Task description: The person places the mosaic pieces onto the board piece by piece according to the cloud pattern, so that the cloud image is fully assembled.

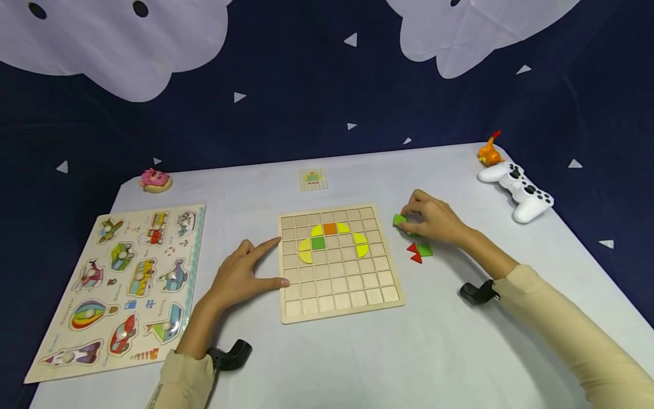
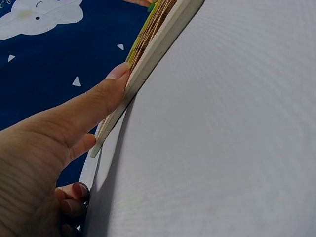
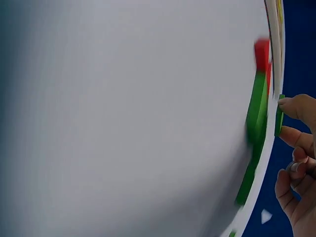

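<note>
A wooden grid board (image 1: 337,289) lies in the middle of the table, with yellow rounded tiles (image 1: 305,251), an orange square tile (image 1: 330,228) and a green square tile (image 1: 318,243) in its cells. My left hand (image 1: 240,278) touches the board's left edge with thumb and forefinger spread and fairly straight; the left wrist view shows the thumb (image 2: 101,96) against the rim. To the right of the board, my right hand (image 1: 431,218) pinches a green tile (image 3: 279,116) between thumb and forefinger. Below that hand are red triangle tiles (image 1: 416,258) and another green tile (image 1: 425,250).
A small pattern card (image 1: 313,179) lies behind the board. On the left is a vehicle peg puzzle (image 1: 191,272), with a pink figurine (image 1: 155,179) beyond it. A white game controller (image 1: 518,190) and an orange toy (image 1: 490,153) are at the back right.
</note>
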Demonstrator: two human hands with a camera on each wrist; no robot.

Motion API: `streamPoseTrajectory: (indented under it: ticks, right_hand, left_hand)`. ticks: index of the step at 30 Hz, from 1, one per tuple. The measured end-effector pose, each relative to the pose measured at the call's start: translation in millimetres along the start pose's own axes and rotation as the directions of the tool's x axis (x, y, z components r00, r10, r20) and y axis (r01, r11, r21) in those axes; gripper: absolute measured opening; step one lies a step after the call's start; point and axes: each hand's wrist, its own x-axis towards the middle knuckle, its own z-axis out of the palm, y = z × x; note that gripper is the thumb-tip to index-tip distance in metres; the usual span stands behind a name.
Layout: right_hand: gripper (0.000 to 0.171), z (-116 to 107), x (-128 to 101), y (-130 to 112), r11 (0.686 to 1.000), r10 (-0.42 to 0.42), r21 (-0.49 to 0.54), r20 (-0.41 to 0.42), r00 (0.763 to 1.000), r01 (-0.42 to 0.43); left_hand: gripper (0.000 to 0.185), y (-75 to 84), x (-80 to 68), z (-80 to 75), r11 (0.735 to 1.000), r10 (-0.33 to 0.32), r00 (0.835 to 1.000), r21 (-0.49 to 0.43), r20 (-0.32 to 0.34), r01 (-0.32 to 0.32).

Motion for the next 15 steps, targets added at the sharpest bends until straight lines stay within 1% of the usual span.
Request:
streamPoseTrajectory:
  ticks: [7,15]
  right_hand:
    - [0.025,14.2,12.9,-36.0,0.989,-0.129,0.069,-0.014,0.992,0.13]
    - [0.023,29.3,25.3,-66.2,0.975,-0.193,0.12,0.027,0.981,0.188]
  left_hand:
    - [0.097,-1.3,0.2,0.0,1.0,-0.007,1.0,-0.007,0.003,0.007]
    - [0.097,0.3,0.3,-0.7,1.0,-0.011,1.0,-0.007,0.004,0.011]
